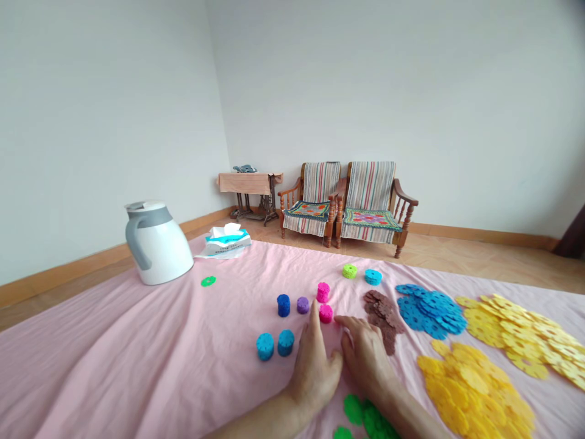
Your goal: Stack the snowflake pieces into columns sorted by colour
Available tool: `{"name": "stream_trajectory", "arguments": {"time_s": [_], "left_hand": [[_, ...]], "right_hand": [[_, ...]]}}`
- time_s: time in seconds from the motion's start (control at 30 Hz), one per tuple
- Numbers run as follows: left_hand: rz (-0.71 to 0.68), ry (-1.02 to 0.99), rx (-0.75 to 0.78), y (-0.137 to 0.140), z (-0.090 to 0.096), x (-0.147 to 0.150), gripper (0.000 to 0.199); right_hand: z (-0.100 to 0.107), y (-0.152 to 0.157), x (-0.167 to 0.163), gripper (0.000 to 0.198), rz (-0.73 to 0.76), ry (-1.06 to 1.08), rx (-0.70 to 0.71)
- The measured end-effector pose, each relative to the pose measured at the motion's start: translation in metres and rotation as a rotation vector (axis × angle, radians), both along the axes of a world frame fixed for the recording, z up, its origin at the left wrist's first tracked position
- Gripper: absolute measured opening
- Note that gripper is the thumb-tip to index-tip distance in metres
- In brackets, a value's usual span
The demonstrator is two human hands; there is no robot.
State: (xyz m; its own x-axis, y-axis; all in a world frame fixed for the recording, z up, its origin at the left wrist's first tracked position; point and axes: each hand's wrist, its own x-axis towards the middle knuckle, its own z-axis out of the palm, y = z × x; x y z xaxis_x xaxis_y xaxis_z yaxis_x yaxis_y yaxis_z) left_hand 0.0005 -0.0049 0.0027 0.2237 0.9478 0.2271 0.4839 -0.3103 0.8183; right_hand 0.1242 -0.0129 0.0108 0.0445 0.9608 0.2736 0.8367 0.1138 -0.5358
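Observation:
My left hand (315, 363) stands on its edge over the pink cloth, fingers stretched forward and thumb apart. Its fingertips are just left of a short stack of pink flower-shaped discs (326, 314). On the stack's other side, the index fingertip of my right hand (367, 347) points at it, the fingers loosely bent and holding nothing I can see. Whether either hand touches the stack I cannot tell. Behind it rises a taller pink stack (323, 292). To the left stand a purple stack (302, 305), a dark blue stack (283, 305) and two light blue stacks (286, 342).
Loose discs lie at right in brown (382, 317), blue (432, 310), pale yellow (525, 334) and deep yellow (475, 390) piles. Green discs (372, 421) are partly under my right forearm. Further back are a lime stack (350, 271), a blue stack (373, 277), a jug (159, 247) and tissues (227, 242).

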Motion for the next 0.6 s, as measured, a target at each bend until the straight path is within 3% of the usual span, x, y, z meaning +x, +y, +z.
{"name": "stream_trajectory", "arguments": {"time_s": [0.27,0.6], "left_hand": [[-0.004,-0.011,0.003,0.0018,-0.0023,0.0001,0.086],[-0.009,-0.032,0.012,0.0012,-0.004,0.0011,0.083]], "right_hand": [[-0.0016,-0.0006,-0.0001,0.042,0.099,0.049,0.018],[-0.0009,-0.0014,-0.0013,0.044,0.117,0.065,-0.009]]}}
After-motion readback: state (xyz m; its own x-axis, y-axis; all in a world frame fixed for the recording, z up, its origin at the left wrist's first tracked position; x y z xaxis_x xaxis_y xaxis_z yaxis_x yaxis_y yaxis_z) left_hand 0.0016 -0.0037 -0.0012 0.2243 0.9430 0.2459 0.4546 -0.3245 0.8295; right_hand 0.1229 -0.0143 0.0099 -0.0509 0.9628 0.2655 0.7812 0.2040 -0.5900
